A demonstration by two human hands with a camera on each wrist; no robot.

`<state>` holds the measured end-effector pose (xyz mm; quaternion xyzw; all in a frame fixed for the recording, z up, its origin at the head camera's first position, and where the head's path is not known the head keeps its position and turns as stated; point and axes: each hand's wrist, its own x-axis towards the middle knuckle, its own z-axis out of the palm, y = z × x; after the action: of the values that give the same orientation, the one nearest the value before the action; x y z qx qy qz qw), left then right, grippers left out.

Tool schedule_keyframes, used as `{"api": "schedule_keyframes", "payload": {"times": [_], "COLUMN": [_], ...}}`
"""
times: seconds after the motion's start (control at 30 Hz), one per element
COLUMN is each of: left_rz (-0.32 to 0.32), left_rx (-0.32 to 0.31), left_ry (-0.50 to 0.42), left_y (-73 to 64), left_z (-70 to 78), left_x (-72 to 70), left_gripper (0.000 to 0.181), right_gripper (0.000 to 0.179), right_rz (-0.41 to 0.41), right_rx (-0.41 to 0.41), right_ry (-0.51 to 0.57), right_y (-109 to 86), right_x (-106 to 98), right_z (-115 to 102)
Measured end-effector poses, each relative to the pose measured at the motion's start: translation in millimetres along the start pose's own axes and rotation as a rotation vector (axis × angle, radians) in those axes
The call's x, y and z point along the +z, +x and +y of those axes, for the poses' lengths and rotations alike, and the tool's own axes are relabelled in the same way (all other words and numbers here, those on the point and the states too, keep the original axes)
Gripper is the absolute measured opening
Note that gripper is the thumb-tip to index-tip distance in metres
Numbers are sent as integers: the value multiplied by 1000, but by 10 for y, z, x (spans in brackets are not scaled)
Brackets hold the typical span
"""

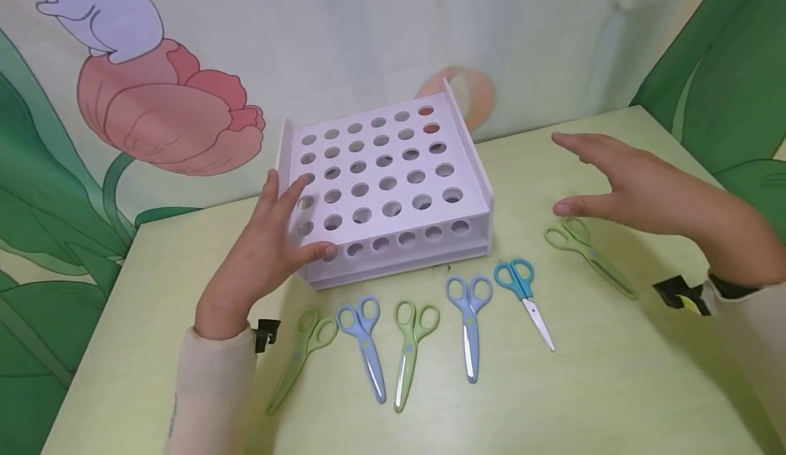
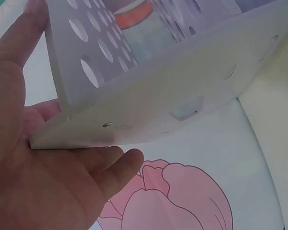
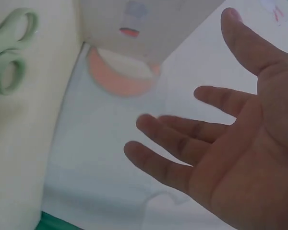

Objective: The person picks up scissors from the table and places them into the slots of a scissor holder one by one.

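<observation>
A white rack (image 1: 374, 189) with rows of round holes stands on the table near the wall. At its front left corner is my left hand (image 1: 260, 250), with the thumb over the front and the fingers spread along the left side. In the left wrist view, my left hand (image 2: 53, 187) holds the rack's side panel (image 2: 149, 105) between thumb and fingers. My right hand (image 1: 645, 189) is raised to the right of the rack, fingers extended and palm bare. Green scissors (image 1: 592, 257) lie below it. In the right wrist view, my right hand (image 3: 235, 148) touches nothing.
Several scissors lie in front of the rack: green scissors (image 1: 301, 356), blue scissors (image 1: 365, 349), more green scissors (image 1: 410, 353), more blue scissors (image 1: 469, 325) and teal-handled scissors (image 1: 525, 298). Behind the table (image 1: 589, 400) is a wall covering (image 1: 344, 25) printed with flowers and leaves.
</observation>
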<state>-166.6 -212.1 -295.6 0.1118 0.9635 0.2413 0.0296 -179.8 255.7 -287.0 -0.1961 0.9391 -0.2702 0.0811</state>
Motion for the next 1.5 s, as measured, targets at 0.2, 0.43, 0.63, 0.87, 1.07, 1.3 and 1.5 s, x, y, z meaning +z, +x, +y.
{"api": "schedule_keyframes", "payload": {"times": [0.2, 0.43, 0.63, 0.87, 1.07, 1.3, 1.5], "left_rz": [2, -5, -9, -13, -18, -13, -10], "left_rx": [-9, -13, -19, -30, -52, -46, -38], "left_ry": [-8, 0, 6, 21, 25, 24, 23], "left_y": [-19, -13, -10, 0, 5, 4, -8], "left_z": [-12, -17, -15, 6, 14, 1, 3], "left_x": [9, 10, 5, -3, 3, 15, 11], "left_gripper": [105, 106, 105, 100, 95, 93, 92], "right_gripper": [74, 69, 65, 56, 53, 42, 56], "right_rz": [-114, -307, -332, -278, -254, -346, -430], "right_rx": [13, 51, 91, 128, 167, 185, 179], "right_ry": [6, 44, -57, -128, -137, 93, 254], "right_y": [110, 191, 243, 251, 272, 254, 222], "right_x": [82, 258, 409, 489, 512, 444, 384], "right_z": [263, 494, 542, 555, 550, 665, 795]}}
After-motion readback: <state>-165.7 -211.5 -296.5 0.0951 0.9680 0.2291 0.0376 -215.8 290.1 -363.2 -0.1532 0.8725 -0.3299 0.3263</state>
